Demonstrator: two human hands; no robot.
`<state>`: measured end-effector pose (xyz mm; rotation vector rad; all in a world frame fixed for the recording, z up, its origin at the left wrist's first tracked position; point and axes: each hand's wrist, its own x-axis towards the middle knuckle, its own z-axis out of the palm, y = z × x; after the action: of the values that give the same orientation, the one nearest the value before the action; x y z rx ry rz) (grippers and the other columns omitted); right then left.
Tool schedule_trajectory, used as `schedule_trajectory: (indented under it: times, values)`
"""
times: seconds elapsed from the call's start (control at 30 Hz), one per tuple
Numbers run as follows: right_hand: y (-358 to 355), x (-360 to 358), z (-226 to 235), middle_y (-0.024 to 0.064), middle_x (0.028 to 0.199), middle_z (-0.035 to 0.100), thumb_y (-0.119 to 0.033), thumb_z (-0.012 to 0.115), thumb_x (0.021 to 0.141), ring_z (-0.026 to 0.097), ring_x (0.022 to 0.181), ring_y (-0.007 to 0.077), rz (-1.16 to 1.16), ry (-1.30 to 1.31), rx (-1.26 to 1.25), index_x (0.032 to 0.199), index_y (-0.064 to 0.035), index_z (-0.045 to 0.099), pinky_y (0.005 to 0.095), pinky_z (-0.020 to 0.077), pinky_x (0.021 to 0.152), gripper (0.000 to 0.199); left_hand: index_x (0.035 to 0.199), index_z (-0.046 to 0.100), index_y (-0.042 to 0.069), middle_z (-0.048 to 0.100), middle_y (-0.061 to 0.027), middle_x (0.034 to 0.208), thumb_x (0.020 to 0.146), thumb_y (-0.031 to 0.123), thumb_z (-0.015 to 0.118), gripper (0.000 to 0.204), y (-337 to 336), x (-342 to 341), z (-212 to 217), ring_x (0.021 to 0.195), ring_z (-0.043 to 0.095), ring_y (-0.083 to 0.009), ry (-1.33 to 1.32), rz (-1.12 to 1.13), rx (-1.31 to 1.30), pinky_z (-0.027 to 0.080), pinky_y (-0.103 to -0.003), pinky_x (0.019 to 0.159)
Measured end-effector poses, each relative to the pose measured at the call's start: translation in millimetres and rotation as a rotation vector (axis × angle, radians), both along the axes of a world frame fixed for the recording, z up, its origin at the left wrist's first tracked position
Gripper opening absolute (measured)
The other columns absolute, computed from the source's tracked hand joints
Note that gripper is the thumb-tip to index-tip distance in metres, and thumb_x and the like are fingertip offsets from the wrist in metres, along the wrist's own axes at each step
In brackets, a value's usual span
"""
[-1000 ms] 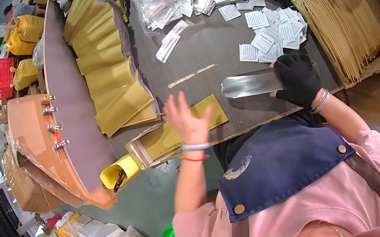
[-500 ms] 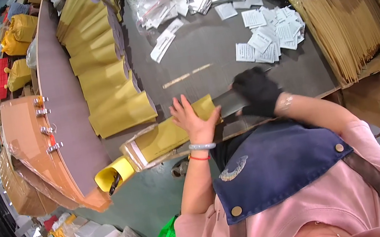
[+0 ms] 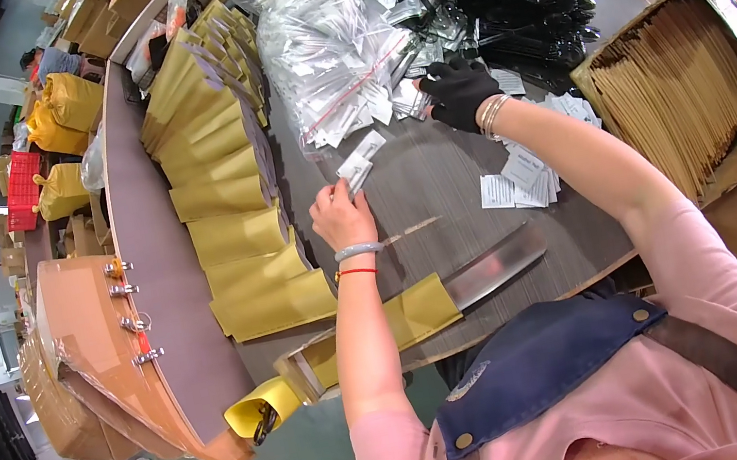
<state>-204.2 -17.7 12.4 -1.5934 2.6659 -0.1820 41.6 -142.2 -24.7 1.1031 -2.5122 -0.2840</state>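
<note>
My left hand (image 3: 344,216), bare with a bracelet at the wrist, is closed with its fingertips on the lower end of a small white packet (image 3: 362,154). My right hand (image 3: 465,95), in a black glove with bare fingertips, pinches at a small white packet (image 3: 409,99) on the edge of a packet pile. Below my hands, a yellow paper envelope (image 3: 422,308) lies along the near table edge, partly hidden by my left forearm. From its right end sticks out a flat, shiny see-through piece (image 3: 498,263).
A fan of yellow envelopes (image 3: 235,229) lies on the left. At the back are a clear bag of white packets (image 3: 322,51) and black plastic-wrapped items (image 3: 516,2). White printed cards (image 3: 522,178) and a carton of brown envelopes (image 3: 675,92) are to the right; a yellow holder (image 3: 262,406) hangs at the near edge.
Both hands have left the yellow envelope and shiny piece and moved away from me across the table. The left is now at a white packet, the right at the packet pile. The view has shifted.
</note>
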Motion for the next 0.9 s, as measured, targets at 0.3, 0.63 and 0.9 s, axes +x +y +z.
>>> schedule_trajectory:
  times: [0.3,0.63,0.9]
  values:
    - [18,21,-6,0.0072,0.137,0.049,-0.034,0.057,0.089,0.048,0.119,0.0303,0.089,-0.085,0.085,0.132,-0.0269,0.054,0.0444,0.0406,0.097,0.044,0.095,0.068,0.009,0.064,-0.0105,0.089,0.085,0.014,0.064,0.012,-6,12,13,0.084,0.061,-0.0322,-0.057,-0.083,0.028,0.050,-0.039,0.074]
    - [100,59,28,0.0100,0.135,0.050,-0.024,0.068,0.080,0.045,0.125,0.0338,0.318,-0.225,-0.147,0.125,-0.0172,0.055,0.0470,0.0384,0.101,0.047,0.090,0.062,0.004,0.063,-0.0131,0.086,0.081,0.005,0.063,0.009,34,15,50,0.083,0.060,-0.0335,0.197,-0.412,0.155,0.048,-0.040,0.073]
    - [256,-30,21,0.0130,0.111,0.066,-0.005,0.068,0.081,0.062,0.105,0.0261,-0.351,-0.043,-0.594,0.112,-0.0015,0.063,0.0328,0.0464,0.093,0.031,0.088,0.064,0.005,0.062,-0.0146,0.102,0.077,0.019,0.072,0.019,69,-116,-10,0.099,0.056,-0.0331,0.407,-0.268,0.149,0.044,-0.044,0.086]
